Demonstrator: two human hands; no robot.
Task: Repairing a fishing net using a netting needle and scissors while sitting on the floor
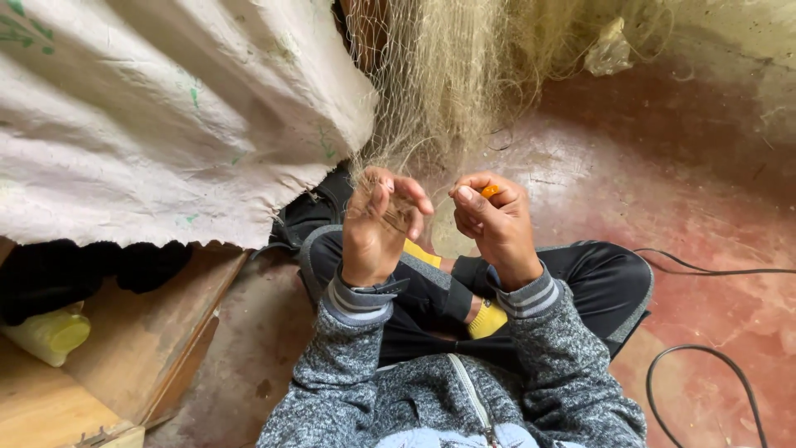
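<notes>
Seated figure, head view. The left hand (380, 217) grips a bunched fold of pale fishing net (452, 75), which hangs vertically from above. The right hand (496, 217) pinches a small orange tool (490, 191); its axis cannot be told. White sacking (166, 116) crowds the left; red floor (705, 199) lies open to the right.

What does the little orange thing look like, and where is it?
Follow the pale fishing net hanging down to the person's two hands. The right hand pinches a small orange piece between thumb and fingers. It is the only bright orange thing among the net's pale threads.
</notes>
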